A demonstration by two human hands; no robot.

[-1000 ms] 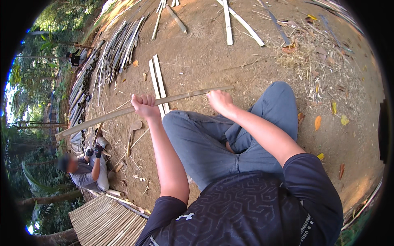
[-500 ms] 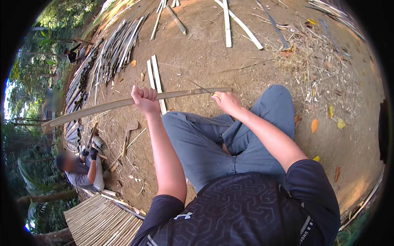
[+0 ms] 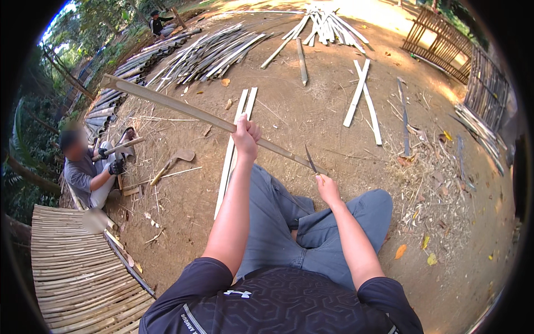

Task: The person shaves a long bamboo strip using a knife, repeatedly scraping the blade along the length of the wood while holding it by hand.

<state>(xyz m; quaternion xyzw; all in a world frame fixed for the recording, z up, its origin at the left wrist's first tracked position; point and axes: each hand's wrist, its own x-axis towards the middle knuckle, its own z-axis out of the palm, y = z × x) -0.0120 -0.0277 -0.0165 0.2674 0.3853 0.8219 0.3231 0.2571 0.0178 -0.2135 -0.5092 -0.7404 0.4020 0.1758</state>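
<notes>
A long split bamboo strip (image 3: 178, 108) slants across the view, its far end up at the left and its near end by my right knee. My left hand (image 3: 246, 139) is closed around it past the middle. In my closed right hand (image 3: 329, 190) is a knife (image 3: 310, 157), whose thin dark blade points up and away from me. The blade crosses the strip close to its near end; whether the edge touches the bamboo I cannot tell. Beneath the strip, two pale bamboo slats (image 3: 231, 153) lie on the ground left of my legs.
At the left a seated person (image 3: 92, 172) in dark gloves holds a piece of bamboo. Between us lies a broad-bladed tool (image 3: 177, 161). A slatted bamboo panel (image 3: 83, 261) stands near left; piled strips (image 3: 217, 53) and crossed slats (image 3: 361, 94) lie ahead, shavings (image 3: 434, 189) to the right.
My view has tilted up, showing more ground ahead. The strip now slopes more steeply, its left end raised farther away; both hands still hold the strip and the knife.
</notes>
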